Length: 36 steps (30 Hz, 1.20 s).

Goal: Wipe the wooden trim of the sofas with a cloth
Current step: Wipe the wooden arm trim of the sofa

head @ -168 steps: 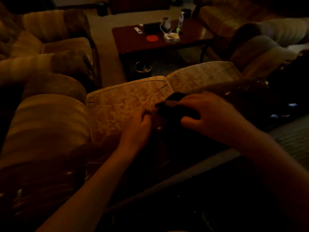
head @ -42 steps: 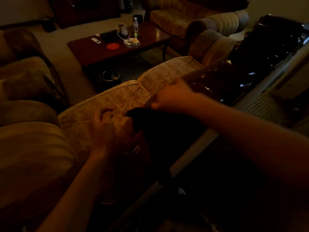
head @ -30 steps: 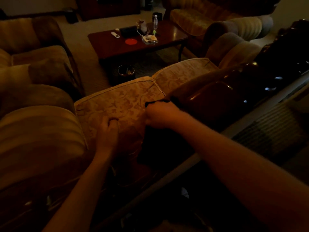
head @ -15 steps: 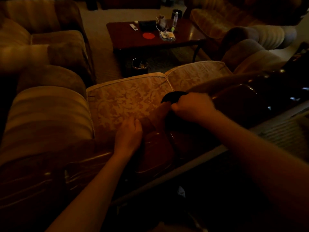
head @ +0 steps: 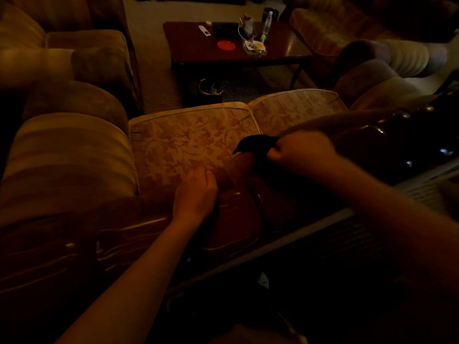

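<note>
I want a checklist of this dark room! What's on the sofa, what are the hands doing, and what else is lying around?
Surface: glossy wooden trim along the sofa back; patterned seat cushions beyond it.
Job's things: dark cloth, on the trim by the cushion.
Clutter: coffee table carrying a red disc, a clear bottle, a white remote and small items too dim to name; small bin on the floor.
Hands: right hand holds the cloth in a curled grip; left hand rests on the trim, fingers curled, holding nothing visible.
Cables: a thin white cord on the table, perhaps.
Surroundings: striped armchair to the left, another sofa beyond the table, carpet floor.
</note>
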### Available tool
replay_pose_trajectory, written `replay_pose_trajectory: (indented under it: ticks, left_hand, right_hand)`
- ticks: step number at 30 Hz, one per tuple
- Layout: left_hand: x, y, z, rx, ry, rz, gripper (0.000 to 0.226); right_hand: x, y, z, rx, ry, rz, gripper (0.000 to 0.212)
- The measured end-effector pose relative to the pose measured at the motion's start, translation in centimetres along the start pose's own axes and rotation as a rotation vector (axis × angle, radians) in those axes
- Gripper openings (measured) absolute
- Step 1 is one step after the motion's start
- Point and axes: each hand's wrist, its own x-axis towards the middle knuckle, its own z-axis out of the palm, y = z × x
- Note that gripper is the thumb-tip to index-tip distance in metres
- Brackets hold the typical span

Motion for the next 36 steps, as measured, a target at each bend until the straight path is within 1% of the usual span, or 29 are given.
replay_pose_trajectory:
  ticks: [2,3,4,6,8,10,12,14,15,16,18,19,20,22,24,26,27,29,31,33,36]
  left_hand:
    - [-0.2,0.2,-0.1,0.024,0.008,0.000,0.024]
    - [-0.3,0.2,-0.2,0.045,0.011,-0.003,0.023]
    - [-0.5,0.2,-0.2,0.068,0.013,-0.004,0.024]
    - [-0.7,0.2,-0.2,0.097,0.009,-0.001,0.027]
    - [-0.8,0.2,-0.3,0.104,-0.009,0.001,0.030]
    - [-0.6,0.1,-0.3,0.117,-0.032,-0.003,0.031]
    - [-0.5,0.1,-0.3,0.127,-0.063,-0.010,0.031]
    - [-0.4,0.3,-0.5,0.133,-0.091,-0.029,0.031]
    - [-0.3,0.4,-0.6,0.119,-0.097,-0.052,0.031]
    - [-0.3,0.4,-0.6,0.099,-0.097,-0.075,0.032]
    - [-0.4,0.5,-0.7,0.087,-0.109,-0.093,0.034]
    - [-0.4,0.5,-0.7,0.080,-0.115,-0.101,0.034]
    - [-0.3,0.4,-0.7,0.061,-0.115,-0.110,0.034]
    - [-0.2,0.3,-0.6,0.027,-0.100,-0.115,0.032]
    - [-0.3,0.4,-0.6,0.021,-0.085,-0.117,0.031]
    - [-0.2,0.5,-0.6,0.038,-0.095,-0.130,0.031]
    - [-0.2,0.5,-0.5,0.044,-0.101,-0.139,0.029]
    - [-0.1,0.4,-0.4,0.035,-0.097,-0.149,0.026]
    - [-0.1,0.3,-0.4,0.020,-0.091,-0.140,0.027]
    - [-0.3,0.2,-0.4,0.011,-0.095,-0.112,0.029]
    - [-0.3,0.5,-0.5,0.017,-0.122,-0.082,0.030]
  right_hand:
    - [-1.4,-5.1,2.0,-0.017,0.117,-0.096,0.034]
    - [-2.2,-7.3,3.1,-0.032,0.153,-0.129,0.030]
    - [-2.7,-8.7,4.0,-0.047,0.228,-0.147,0.024]
    - [-3.4,-8.9,5.0,-0.010,0.354,-0.128,0.020]
    - [-5.3,-7.5,6.0,-0.040,0.459,-0.148,0.008]
    - [-7.6,-6.8,6.8,-0.083,0.531,-0.156,0.031]
    - [-7.8,-7.2,6.5,-0.105,0.499,-0.096,0.038]
    - [-5.5,-8.8,5.3,-0.104,0.361,-0.012,0.033]
    - [-4.0,-9.3,4.3,-0.066,0.251,0.013,0.028]
    - [-2.5,-9.6,3.7,-0.046,0.186,0.003,0.024]
    - [-1.5,-9.2,3.1,-0.037,0.118,0.006,0.022]
    - [-2.3,-8.8,3.1,-0.079,0.121,-0.015,0.023]
    - [-3.5,-8.3,3.5,-0.103,0.164,-0.052,0.026]
    - [-6.6,-7.5,4.0,-0.087,0.236,-0.156,0.034]
    - [-6.6,-6.9,4.2,-0.100,0.202,-0.200,0.035]
    - [-3.6,-6.7,3.3,-0.088,0.116,-0.153,0.027]
    - [-1.9,-6.7,3.0,-0.109,0.059,-0.147,0.029]
    - [0.6,-7.1,2.6,-0.159,-0.076,-0.222,0.036]
    - [1.3,-7.1,2.3,-0.135,-0.191,-0.268,0.038]
    - [1.6,-4.8,1.3,-0.053,-0.222,-0.252,0.035]
    - [2.5,3.0,-2.4,-0.068,-0.215,-0.107,0.034]
